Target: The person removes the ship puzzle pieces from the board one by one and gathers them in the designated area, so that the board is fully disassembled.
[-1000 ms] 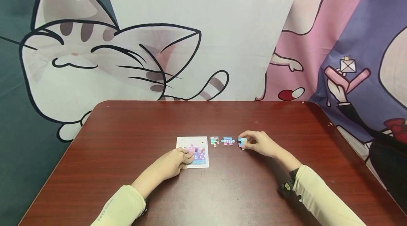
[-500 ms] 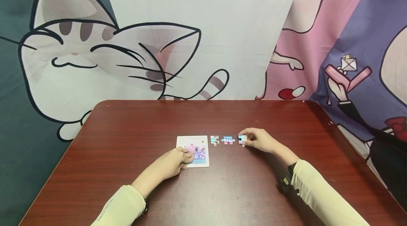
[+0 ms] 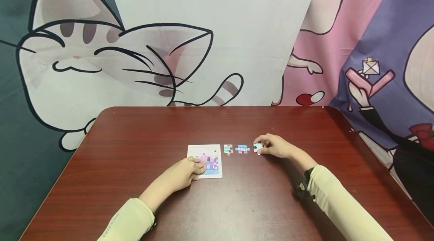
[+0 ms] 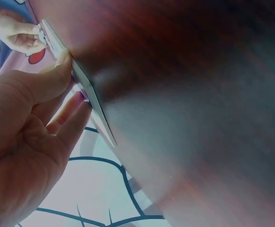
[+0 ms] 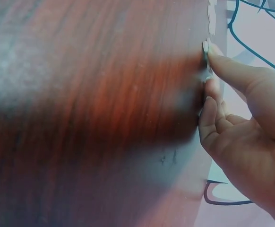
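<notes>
Backdrop cloth [image 3: 264, 41], the biggest thing in sight: a drawn pale cat with closed eyes to the left, pink and purple sections to the right. In front of it, a reddish-brown table [image 3: 234, 211] with wood grain and rounded far corners.

Two pale sleeves reach in from below, left sleeve [image 3: 127, 220] and right sleeve [image 3: 342, 201], the left one bearing lettering (too small to read).

Left hand [image 3: 184, 172]: fingers bent, resting on the puzzle board [image 3: 203, 148] at its near left part; whether the thumb also pinches the edge, cannot tell. Right hand [image 3: 277, 146]: thumb and finger pinching the end piece [image 3: 256, 146].

Board lies flat near mid-table, white-bordered, its picture in purples and blues partly covered by the left hand. A dark wristband [image 3: 304, 184] shows at the right cuff.

Smallest, the loose pieces, in a row right of the board: green-and-white piece [image 3: 228, 148] just beside it, then the blue-and-pink piece [image 3: 242, 149], then the end piece, near but apart (whether it touches the table, cannot tell).
</notes>
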